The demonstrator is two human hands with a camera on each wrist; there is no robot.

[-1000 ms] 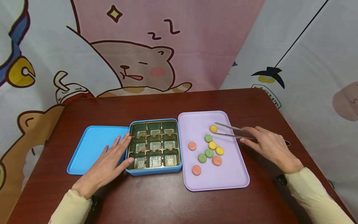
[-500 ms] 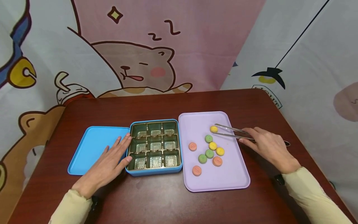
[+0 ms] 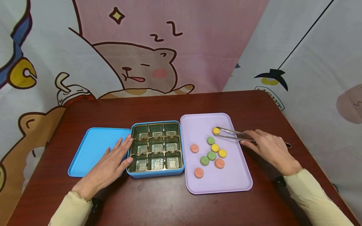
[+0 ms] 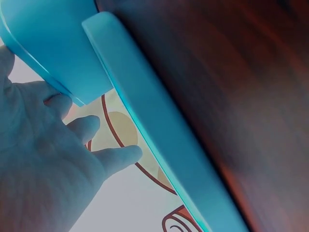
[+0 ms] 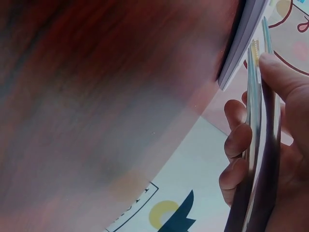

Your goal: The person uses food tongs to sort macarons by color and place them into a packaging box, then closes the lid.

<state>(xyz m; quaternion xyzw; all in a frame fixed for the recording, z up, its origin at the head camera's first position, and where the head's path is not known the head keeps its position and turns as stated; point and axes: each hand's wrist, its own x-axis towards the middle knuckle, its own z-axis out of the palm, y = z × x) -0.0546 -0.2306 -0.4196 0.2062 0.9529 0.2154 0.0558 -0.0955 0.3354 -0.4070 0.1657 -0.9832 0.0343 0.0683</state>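
My right hand [image 3: 270, 150] grips metal tongs [image 3: 234, 134], thumb on one arm and fingers curled round the other in the right wrist view. The tongs' tips lie on either side of a yellow disc-shaped piece [image 3: 216, 131] on the lilac tray [image 3: 237, 180]. Other yellow, green and orange round pieces, such as a green one [image 3: 211, 155] and an orange one [image 3: 219, 163], lie nearby. With fingers extended, my left hand [image 3: 104, 166] rests at the left rim of a blue box [image 3: 158, 173]. Inside the box is a gold divided insert [image 3: 156, 144] with bare compartments.
A blue lid [image 3: 93, 147] lies left of the box, partly under the left hand in the head view. The tray stands right beside the box on the dark red-brown table [image 3: 152, 204]. A cartoon-printed cloth [image 3: 203, 47] hangs behind the table.
The tongs' arms have come closer together around the yellow piece, and the right hand has shifted slightly left. The left hand stays in place.
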